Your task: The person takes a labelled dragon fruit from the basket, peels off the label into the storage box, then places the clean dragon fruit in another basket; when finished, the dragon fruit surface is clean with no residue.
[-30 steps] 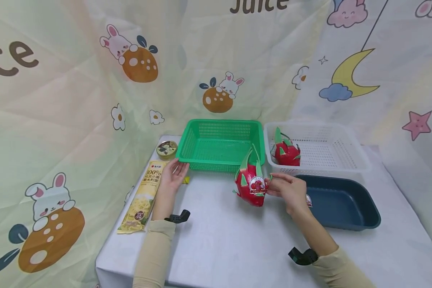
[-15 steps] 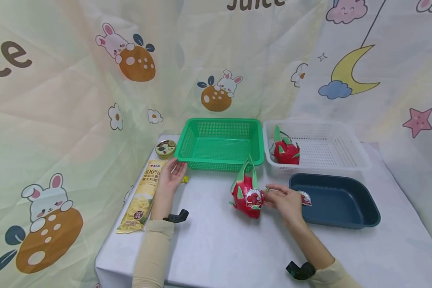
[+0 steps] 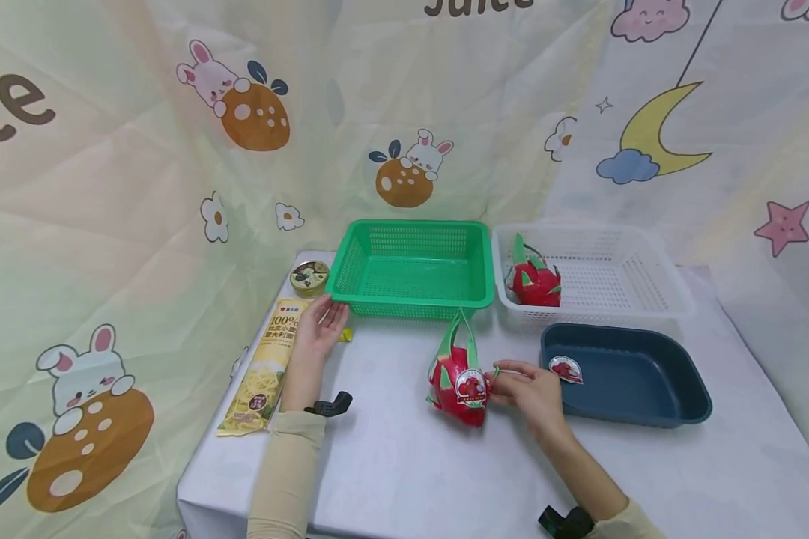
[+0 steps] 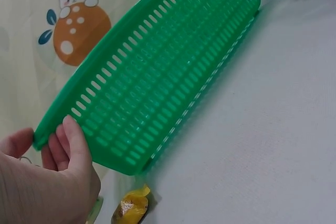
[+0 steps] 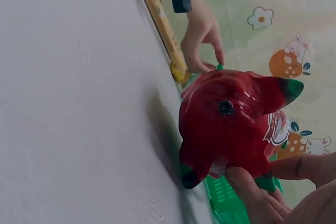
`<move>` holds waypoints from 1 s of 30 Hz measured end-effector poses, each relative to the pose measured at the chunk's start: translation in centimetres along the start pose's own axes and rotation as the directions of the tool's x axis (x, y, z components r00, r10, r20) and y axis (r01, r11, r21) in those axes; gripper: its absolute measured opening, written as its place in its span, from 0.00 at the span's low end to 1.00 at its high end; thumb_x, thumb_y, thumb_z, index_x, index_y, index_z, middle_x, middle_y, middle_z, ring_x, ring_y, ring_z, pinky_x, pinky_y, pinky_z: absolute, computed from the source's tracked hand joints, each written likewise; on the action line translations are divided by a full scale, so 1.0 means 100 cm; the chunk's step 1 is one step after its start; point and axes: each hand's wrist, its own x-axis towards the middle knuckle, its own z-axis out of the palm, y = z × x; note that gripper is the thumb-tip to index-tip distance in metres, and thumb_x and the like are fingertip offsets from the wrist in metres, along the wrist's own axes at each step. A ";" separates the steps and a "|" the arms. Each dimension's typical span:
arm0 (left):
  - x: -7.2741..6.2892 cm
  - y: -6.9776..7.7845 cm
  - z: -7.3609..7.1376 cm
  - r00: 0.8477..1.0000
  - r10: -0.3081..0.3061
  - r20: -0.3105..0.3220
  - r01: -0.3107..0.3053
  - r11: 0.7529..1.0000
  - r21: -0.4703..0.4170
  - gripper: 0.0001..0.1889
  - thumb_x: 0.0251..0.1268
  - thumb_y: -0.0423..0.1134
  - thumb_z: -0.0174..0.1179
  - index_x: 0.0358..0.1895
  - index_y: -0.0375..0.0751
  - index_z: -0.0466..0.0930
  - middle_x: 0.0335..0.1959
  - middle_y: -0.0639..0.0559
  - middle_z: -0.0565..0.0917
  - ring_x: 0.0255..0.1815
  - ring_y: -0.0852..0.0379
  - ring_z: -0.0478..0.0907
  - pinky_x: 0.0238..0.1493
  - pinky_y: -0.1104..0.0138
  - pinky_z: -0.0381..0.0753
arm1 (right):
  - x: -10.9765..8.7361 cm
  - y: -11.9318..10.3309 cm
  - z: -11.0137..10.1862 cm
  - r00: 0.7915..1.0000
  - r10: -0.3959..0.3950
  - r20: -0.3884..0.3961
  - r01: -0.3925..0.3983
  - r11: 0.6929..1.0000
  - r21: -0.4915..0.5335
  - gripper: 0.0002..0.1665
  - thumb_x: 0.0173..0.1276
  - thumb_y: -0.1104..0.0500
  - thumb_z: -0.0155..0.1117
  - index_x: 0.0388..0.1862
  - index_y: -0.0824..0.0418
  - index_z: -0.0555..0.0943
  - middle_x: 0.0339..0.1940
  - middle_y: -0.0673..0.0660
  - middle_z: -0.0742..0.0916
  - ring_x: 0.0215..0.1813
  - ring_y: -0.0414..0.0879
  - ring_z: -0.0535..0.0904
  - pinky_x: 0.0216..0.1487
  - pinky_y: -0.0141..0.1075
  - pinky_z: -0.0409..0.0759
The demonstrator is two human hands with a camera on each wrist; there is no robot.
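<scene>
My right hand (image 3: 531, 395) pinches a red dragon fruit (image 3: 457, 389) by its side. Green leaf tips point up from the fruit, and a round label faces outward. In the right wrist view, the fruit's rounded end (image 5: 226, 124) shows a dark spot, and a shadow lies beside it on the tabletop. Thumb and fingers of my left hand (image 3: 320, 329) hold the near left corner of a green basket (image 3: 411, 308), with the rim between them in the left wrist view. A second dragon fruit (image 3: 538, 284) lies in the white basket (image 3: 620, 311).
A dark blue tray (image 3: 634, 374) with a round sticker stands at the right. Left of the green basket are a round tin (image 3: 308, 278) and a yellow pasta packet (image 3: 263, 374). A small yellow wrapped item (image 4: 132, 205) lies near my left hand.
My right hand has brought the dragon fruit nearer to me, lower and slightly left. The left hand stays at the green basket's corner.
</scene>
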 end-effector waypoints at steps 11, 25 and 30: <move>0.000 0.002 -0.001 1.000 -0.003 -0.016 0.003 1.000 0.005 0.19 0.68 0.30 0.69 0.58 0.39 0.74 0.53 0.47 0.77 0.57 0.54 0.78 0.62 0.63 0.84 | 0.006 -0.001 0.003 1.000 0.011 -0.009 -0.011 0.999 0.033 0.28 0.71 0.58 0.74 0.64 0.72 0.80 0.47 0.63 0.92 0.43 0.53 0.92 0.48 0.47 0.89; 0.001 0.003 -0.003 1.000 0.008 0.007 -0.008 1.000 0.001 0.19 0.65 0.28 0.71 0.56 0.37 0.76 0.51 0.47 0.78 0.54 0.54 0.79 0.62 0.64 0.84 | 0.011 -0.007 0.013 0.999 0.032 -0.010 -0.032 0.999 0.017 0.27 0.69 0.58 0.75 0.62 0.70 0.82 0.53 0.67 0.90 0.44 0.53 0.92 0.47 0.43 0.90; -0.001 0.001 -0.003 1.000 0.015 0.026 -0.015 1.000 0.022 0.18 0.67 0.28 0.69 0.56 0.37 0.74 0.48 0.47 0.78 0.53 0.54 0.79 0.62 0.65 0.84 | 0.012 -0.008 0.014 1.000 0.009 0.015 -0.009 0.999 -0.051 0.28 0.70 0.56 0.74 0.63 0.70 0.81 0.53 0.66 0.90 0.44 0.49 0.91 0.50 0.41 0.90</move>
